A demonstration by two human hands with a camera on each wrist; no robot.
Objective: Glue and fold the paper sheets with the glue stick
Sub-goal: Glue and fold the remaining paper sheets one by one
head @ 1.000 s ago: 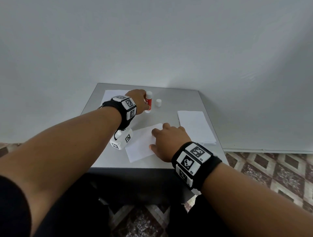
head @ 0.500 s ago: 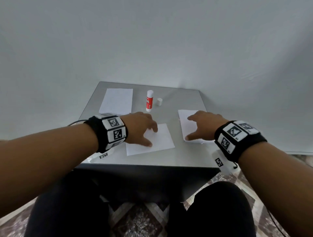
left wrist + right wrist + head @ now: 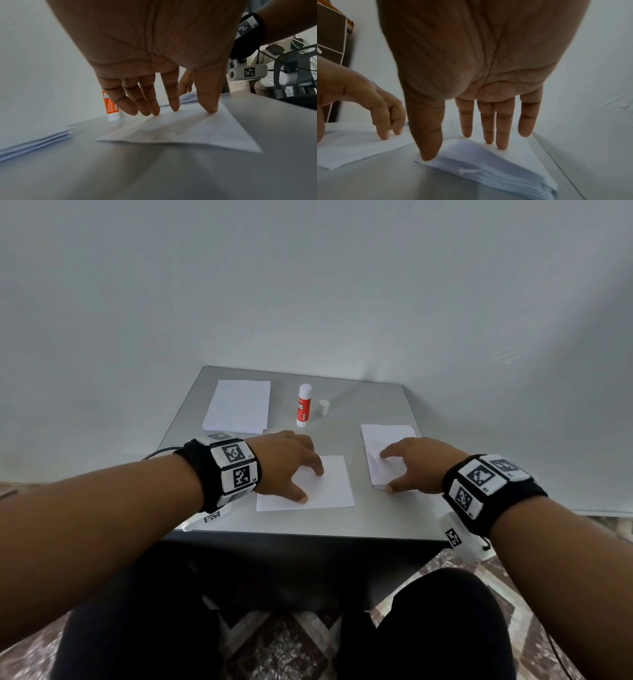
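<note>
A single white sheet [image 3: 334, 487] lies flat near the table's front edge. My left hand [image 3: 310, 484] rests on it, its straight fingertips [image 3: 175, 108] and thumb touching the paper [image 3: 188, 132]. My right hand [image 3: 394, 472] lies spread on the stack of sheets [image 3: 387, 436] at the right. Its thumb [image 3: 428, 151] touches the stack's near corner [image 3: 488, 169] and its fingers lie on top. The red and white glue stick [image 3: 303, 405] stands uncapped at the back, with its white cap [image 3: 323, 407] beside it. Neither hand holds anything.
A second pile of white sheets [image 3: 238, 405] lies at the back left of the grey table [image 3: 376, 518]. A white wall stands close behind the table. My knees are under the front edge, above a patterned floor.
My left hand has left the glue stick and come back onto the front sheet. My right hand has moved off that sheet and rightward onto the stack.
</note>
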